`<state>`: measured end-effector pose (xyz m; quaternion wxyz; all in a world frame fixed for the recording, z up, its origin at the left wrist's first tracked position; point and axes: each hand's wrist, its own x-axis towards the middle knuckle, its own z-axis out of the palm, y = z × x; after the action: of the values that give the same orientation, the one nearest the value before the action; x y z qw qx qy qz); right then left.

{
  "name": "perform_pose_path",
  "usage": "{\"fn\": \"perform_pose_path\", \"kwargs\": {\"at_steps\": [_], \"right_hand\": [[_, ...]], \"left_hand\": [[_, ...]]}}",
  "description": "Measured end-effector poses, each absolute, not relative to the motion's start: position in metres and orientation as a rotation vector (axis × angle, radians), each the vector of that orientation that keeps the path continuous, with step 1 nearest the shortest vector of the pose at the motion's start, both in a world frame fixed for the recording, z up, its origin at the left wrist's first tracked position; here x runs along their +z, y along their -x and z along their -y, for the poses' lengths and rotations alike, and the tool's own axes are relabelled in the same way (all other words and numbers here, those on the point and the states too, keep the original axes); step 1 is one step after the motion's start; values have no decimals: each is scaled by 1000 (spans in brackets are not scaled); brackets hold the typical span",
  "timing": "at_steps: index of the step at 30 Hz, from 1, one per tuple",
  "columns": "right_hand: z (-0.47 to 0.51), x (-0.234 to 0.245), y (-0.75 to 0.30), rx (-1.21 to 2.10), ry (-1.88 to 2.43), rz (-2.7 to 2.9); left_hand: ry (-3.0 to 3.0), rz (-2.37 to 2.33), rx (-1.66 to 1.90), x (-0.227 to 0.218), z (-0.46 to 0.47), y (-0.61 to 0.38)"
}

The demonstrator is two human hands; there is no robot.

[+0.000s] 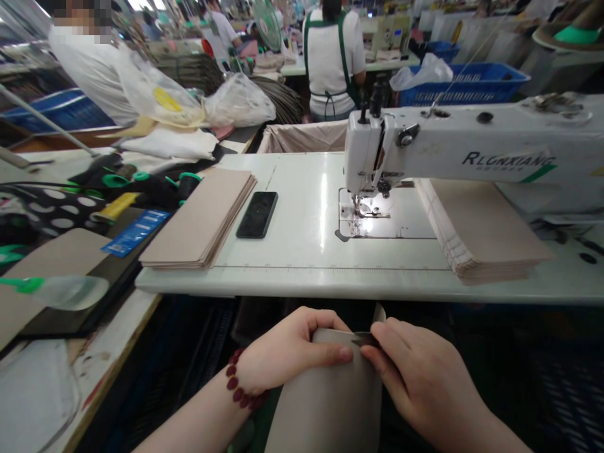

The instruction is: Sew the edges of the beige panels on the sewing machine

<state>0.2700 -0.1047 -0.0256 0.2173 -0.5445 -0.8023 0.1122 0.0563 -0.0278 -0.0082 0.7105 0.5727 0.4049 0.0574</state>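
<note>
Below the table's front edge, my left hand (302,349) grips the upper edge of a grey-beige fabric panel (330,399), thumb on its near face and fingers behind. The panel hangs curved toward me. At its top right corner, my right hand (419,371) is closed around a small dark pointed blade (364,338), mostly covered by the fingers. The blade touches or nearly touches the panel's edge; which one I cannot tell. A thin light tip (379,312) sticks up above the right fingers. A dark red bead bracelet (234,380) circles the left wrist.
A white sewing machine (453,141) stands on the table (302,286). Beige panel stacks lie left (202,217) and right (491,226), with a phone (257,215) near the left one. A side table holds a clear bottle (70,292). Behind, people (330,60) work near blue baskets (462,85).
</note>
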Motion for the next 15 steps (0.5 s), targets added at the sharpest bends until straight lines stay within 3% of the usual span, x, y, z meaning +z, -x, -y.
{"fn": "perform_pose_path", "kwargs": {"at_steps": [15], "right_hand": [[101, -27, -267, 339, 1507, 2192]], "left_hand": [[-1294, -915, 108, -9, 28, -55]]}}
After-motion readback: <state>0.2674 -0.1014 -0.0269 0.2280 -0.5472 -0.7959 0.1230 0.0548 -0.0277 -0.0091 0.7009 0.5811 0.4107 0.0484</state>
